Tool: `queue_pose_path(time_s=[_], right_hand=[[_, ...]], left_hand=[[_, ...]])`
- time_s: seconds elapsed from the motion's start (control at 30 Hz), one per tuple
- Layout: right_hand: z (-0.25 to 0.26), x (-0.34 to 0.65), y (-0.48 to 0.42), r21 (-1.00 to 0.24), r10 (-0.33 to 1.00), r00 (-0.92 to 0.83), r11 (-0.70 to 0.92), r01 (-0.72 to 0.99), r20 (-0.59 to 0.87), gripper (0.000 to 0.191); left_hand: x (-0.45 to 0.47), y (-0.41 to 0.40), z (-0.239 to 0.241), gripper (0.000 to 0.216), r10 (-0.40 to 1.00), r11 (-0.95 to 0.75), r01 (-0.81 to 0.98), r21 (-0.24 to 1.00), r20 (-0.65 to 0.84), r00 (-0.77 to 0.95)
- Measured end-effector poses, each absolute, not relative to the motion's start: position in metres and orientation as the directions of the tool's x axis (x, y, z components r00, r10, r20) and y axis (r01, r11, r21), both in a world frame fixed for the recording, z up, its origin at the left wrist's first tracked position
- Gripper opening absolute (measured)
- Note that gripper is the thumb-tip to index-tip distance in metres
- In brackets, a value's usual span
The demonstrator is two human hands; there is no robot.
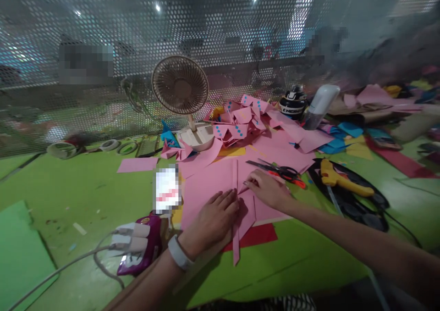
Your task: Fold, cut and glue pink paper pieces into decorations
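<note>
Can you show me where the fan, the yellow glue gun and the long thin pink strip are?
Fan (181, 90), head view: middle of its round front.
Yellow glue gun (341, 181), head view: middle of its body.
Long thin pink strip (235, 246), head view: its lower part.

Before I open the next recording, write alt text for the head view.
A person's left hand lies palm-down on pink paper, the right hand bent beside a narrow pink strip. Scissors lie just beyond that hand; a yellow glue gun is farther right and a fan stands behind on the green table.
</note>
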State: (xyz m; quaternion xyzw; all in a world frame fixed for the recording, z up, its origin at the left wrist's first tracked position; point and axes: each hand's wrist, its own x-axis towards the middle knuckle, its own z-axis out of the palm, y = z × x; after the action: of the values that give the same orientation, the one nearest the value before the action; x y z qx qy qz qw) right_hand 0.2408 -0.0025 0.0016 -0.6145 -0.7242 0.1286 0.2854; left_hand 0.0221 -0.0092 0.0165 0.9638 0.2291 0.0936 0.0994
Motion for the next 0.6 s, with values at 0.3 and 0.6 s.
queue_pose_path(time_s=[0.3,0.6], right_hand=[[0.001,0.24,-0.005,-0.496,0.963,-0.075,0.2,0.845,0.26,0.014],[0.004,0.236,-0.011,-0.485,0.96,-0.051,0.183,0.855,0.274,0.016]], left_hand=[[0.029,-0.009,0.012,0.049,0.505,-0.858,0.474,0.201,0.15,0.85],[0.041,-0.009,0.019,0.071,0.545,-0.836,0.517,0.184,0.168,0.822]])
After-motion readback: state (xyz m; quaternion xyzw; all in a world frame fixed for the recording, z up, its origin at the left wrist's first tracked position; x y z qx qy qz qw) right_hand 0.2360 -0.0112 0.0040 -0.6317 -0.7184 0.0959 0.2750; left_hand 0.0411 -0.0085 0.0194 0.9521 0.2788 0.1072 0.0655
